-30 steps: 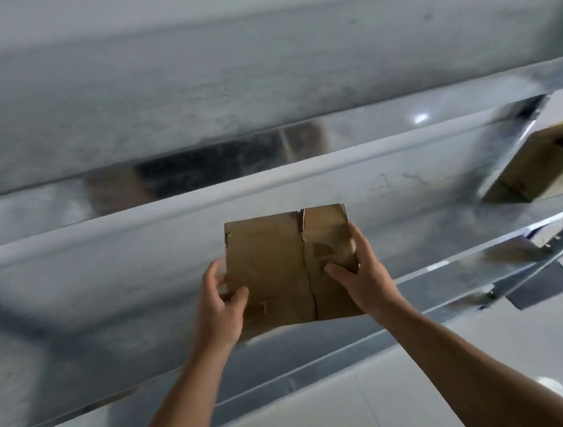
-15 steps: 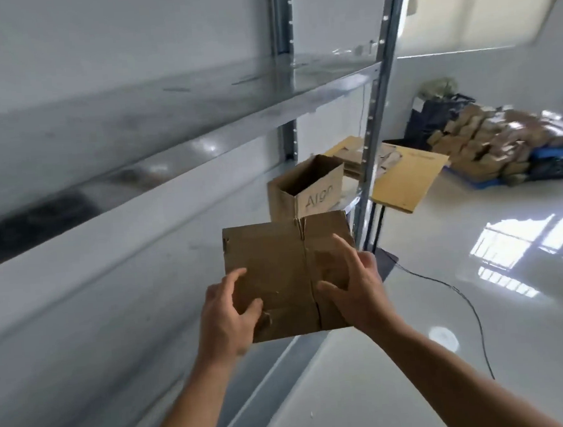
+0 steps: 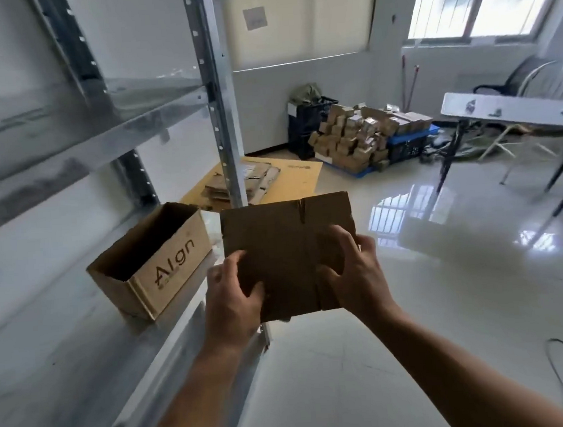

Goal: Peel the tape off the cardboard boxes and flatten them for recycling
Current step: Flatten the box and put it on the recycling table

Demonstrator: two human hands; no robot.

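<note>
An open box (image 3: 150, 259) is set on the shelf (image 3: 66, 345) at left. Just right of it, a flat box (image 3: 285, 243) is held up over the shelf edge, gripped by the left hand (image 3: 233, 300) and the right hand (image 3: 357, 274), fingers curled on its face. A pile (image 3: 355, 138) is stacked beyond.

left hand (image 3: 233, 301), right hand (image 3: 359, 276) hold cardboard (image 3: 275, 240)
</note>
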